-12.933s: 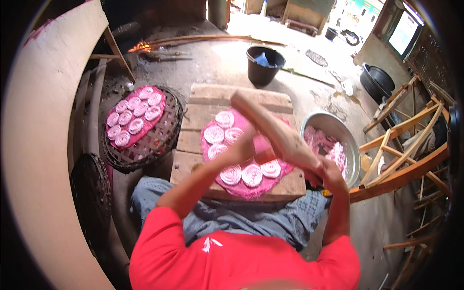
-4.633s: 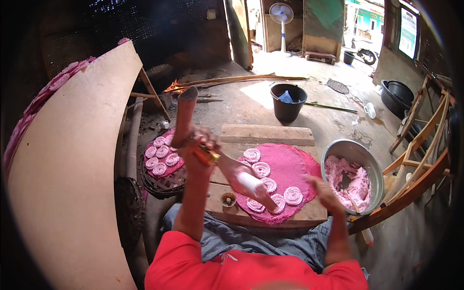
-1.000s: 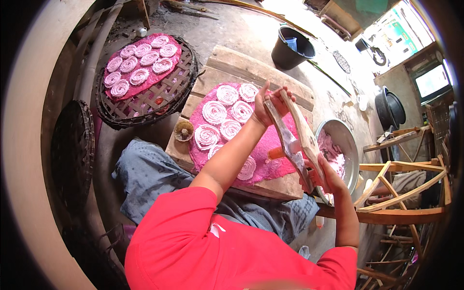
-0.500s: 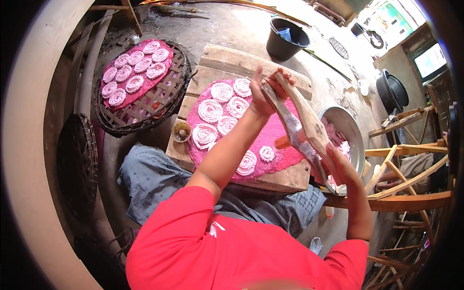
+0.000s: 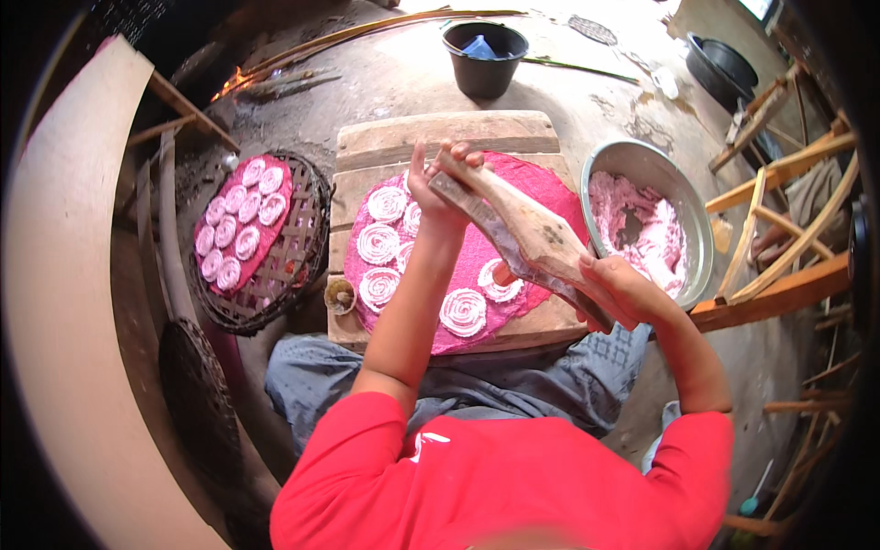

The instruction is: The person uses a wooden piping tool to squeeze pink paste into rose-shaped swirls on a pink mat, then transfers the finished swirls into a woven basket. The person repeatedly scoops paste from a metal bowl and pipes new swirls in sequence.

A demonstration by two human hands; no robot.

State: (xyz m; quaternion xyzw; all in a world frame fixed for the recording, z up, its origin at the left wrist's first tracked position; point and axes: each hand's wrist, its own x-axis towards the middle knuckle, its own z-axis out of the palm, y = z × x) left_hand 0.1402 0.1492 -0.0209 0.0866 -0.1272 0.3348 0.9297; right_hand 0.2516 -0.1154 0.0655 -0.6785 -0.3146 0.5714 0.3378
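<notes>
My left hand (image 5: 442, 188) wraps the upper left end of a two-armed wooden press (image 5: 541, 227). Its lower right end is gripped by my right hand (image 5: 626, 290). The arms lie nearly together, and an orange-brown nozzle (image 5: 502, 272) sticks out from under them. Directly below the nozzle lies a pale pink dough swirl (image 5: 495, 291), partly hidden by it. Larger coiled swirls, such as one nearer me (image 5: 463, 313), rest on a bright pink round mat (image 5: 547, 199). My left forearm hides part of this mat.
The mat lies on a low plank table (image 5: 440, 137). At its right stands a metal basin (image 5: 700, 220) of pink dough (image 5: 665, 243). A woven tray (image 5: 302, 243) with more swirls is at left. A small brown cup-shaped thing (image 5: 340, 296) sits at the table's left edge; a black bucket (image 5: 484, 73) stands beyond.
The swirl below the nozzle has grown from a small coil to a wider one. The press arms have come closer together, and both hands sit lower over the mat. The view has turned.
</notes>
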